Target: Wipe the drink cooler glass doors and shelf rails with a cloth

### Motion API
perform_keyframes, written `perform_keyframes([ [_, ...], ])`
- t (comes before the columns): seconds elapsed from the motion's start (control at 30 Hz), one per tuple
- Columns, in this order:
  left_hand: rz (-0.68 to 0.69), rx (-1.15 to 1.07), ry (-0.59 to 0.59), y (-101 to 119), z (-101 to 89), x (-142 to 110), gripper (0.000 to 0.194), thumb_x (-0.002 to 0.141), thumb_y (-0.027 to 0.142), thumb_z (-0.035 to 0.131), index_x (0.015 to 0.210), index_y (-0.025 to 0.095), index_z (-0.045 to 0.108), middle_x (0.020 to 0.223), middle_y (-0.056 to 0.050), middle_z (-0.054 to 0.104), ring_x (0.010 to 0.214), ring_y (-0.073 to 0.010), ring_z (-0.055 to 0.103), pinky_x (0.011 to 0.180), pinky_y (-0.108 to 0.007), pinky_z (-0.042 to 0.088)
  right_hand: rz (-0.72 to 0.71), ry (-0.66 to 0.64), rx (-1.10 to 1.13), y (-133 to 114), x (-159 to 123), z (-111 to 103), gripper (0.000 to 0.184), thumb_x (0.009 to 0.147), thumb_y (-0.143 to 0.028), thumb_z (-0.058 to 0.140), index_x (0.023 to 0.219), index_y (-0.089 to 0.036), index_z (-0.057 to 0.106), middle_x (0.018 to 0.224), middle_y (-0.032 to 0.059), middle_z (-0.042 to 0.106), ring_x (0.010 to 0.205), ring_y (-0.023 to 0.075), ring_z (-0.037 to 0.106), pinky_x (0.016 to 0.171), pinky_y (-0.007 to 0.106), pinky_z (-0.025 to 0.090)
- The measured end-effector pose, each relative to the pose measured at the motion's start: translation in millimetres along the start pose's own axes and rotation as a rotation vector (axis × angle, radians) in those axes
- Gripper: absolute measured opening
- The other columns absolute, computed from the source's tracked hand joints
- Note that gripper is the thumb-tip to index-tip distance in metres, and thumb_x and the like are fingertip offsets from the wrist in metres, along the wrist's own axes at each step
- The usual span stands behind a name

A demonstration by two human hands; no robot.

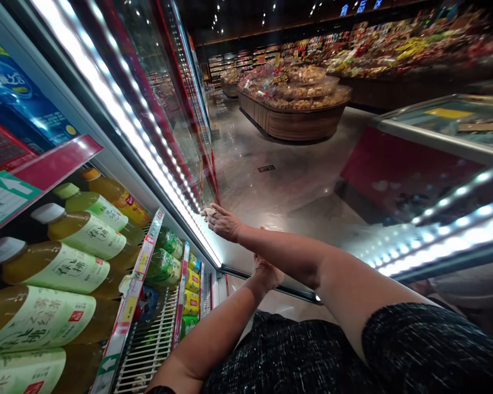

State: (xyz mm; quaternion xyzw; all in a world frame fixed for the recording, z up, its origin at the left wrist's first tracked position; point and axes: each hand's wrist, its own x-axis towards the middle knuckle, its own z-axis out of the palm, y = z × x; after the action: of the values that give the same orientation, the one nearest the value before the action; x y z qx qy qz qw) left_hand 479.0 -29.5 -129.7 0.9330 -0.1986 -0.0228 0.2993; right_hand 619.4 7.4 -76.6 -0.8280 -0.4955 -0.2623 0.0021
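Note:
My right hand (225,223) reaches across to the left, beside the bright light strip (184,210) on the cooler's frame. A small, pale, crumpled cloth (209,212) shows at its fingers, close to the strip. Lower down, my left hand (268,273) is raised in front of the glass door (246,262). The right forearm crosses over it and hides most of its fingers, so I cannot make out what they do.
Bottled drinks (82,268) lie in rows on the cooler shelves at left, with cans (191,279) further down. A wooden display stand (296,117) heaped with goods is across the floor. A chest freezer (439,131) stands at right, seen past another light strip (456,243).

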Motion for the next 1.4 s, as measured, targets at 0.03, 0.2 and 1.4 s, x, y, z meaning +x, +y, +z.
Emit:
perform_keyframes([
  [0.03, 0.010, 0.030, -0.039, -2.1, 1.0, -0.9, 0.067, 0.081, 0.019, 0.061, 0.147, 0.019, 0.052, 0.154, -0.014, 0.049, 0.150, -0.0396, 0.027, 0.121, -0.056, 0.026, 0.008, 0.005, -0.007, 0.5, -3.9, -2.5, 0.032, 0.103, -0.017, 0.041, 0.116, -0.015, 0.071, 0.138, 0.0070, 0.064, 0.132, 0.0177, 0.057, 0.130, 0.049, 0.024],
  [0.2, -0.028, 0.080, -0.055, -9.6, 1.7, -5.6, 0.069, 0.084, 0.024, 0.055, 0.151, 0.014, 0.045, 0.153, -0.019, 0.048, 0.150, -0.0372, 0.031, 0.123, -0.056, 0.021, 0.060, 0.056, 0.007, 3.1, -28.0, -14.6, 0.032, 0.103, -0.018, 0.043, 0.123, -0.013, 0.068, 0.142, 0.0087, 0.060, 0.138, 0.0206, 0.053, 0.130, 0.050, 0.024],
  [1.4, -0.185, -0.049, 0.169, 7.7, 29.8, -7.2, 0.062, 0.082, 0.012, 0.059, 0.144, 0.015, 0.052, 0.168, -0.017, 0.000, 0.155, -0.0410, 0.010, 0.123, -0.050, 0.027, 0.035, 0.121, -0.041, 31.1, -170.5, -106.5, 0.038, 0.097, -0.015, 0.053, 0.133, -0.020, 0.064, 0.144, 0.0054, 0.059, 0.137, 0.0187, 0.053, 0.131, 0.046, 0.014],
])
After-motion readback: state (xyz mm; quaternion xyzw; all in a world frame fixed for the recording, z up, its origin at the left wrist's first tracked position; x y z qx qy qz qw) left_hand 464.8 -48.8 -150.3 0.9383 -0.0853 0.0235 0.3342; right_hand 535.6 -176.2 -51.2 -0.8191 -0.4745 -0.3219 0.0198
